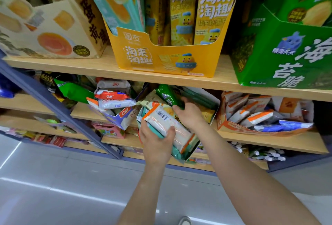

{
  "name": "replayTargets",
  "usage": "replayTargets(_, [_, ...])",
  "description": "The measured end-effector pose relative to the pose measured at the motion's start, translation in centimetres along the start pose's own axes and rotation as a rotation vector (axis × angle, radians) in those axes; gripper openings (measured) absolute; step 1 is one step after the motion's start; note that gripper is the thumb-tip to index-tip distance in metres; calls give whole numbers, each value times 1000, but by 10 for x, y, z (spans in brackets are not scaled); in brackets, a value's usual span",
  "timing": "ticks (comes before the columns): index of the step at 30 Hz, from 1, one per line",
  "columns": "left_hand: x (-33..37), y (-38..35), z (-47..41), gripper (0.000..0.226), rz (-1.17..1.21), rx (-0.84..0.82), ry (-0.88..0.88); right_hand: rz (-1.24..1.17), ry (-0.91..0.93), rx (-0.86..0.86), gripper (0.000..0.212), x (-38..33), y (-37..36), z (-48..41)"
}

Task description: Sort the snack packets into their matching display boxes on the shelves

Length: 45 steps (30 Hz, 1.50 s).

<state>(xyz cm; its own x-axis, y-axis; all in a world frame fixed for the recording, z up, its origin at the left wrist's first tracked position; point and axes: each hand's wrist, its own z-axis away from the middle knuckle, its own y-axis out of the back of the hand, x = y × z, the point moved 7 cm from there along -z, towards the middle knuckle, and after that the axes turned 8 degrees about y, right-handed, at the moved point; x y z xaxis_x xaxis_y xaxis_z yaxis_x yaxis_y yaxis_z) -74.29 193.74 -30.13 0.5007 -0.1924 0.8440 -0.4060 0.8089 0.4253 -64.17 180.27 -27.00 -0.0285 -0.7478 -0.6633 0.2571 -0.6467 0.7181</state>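
My left hand [156, 142] grips a stack of snack packets in front of the second shelf: a white and orange packet [167, 122] with a barcode on top, teal ones beneath. Just behind it, my right hand [190, 115] closes on a green packet [168, 96] lying in a mixed pile in the middle display box [213, 102]. To the right stands an orange box [251, 131] holding white-orange and blue packets. To the left, a purple box [122, 118] tips forward with red-and-white packets stacked above it.
The top shelf carries a cream egg-yolk box [59, 32], a yellow cracker box [165, 59] and a green seaweed box [287, 57]. A grey-blue shelf post [59, 109] slants down at left. Lower shelves hold more packets above the glossy pale floor [71, 188].
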Motion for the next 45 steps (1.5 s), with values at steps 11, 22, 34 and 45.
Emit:
replayTargets(11, [-1,3,4,84,51,6,-35,-125,244,310,45,-10,14,30])
replayTargets(22, [33,-18,-18,90,-67,-58,103,-817,560,639,65,15,40,138])
replayTargets(34, [13,-41,20,95,380,-331,354,-1145,146,923,53,45,79,176])
replayTargets(45, [59,-47,22,97,209,-249,208,-877,405,737,22,25,161,228])
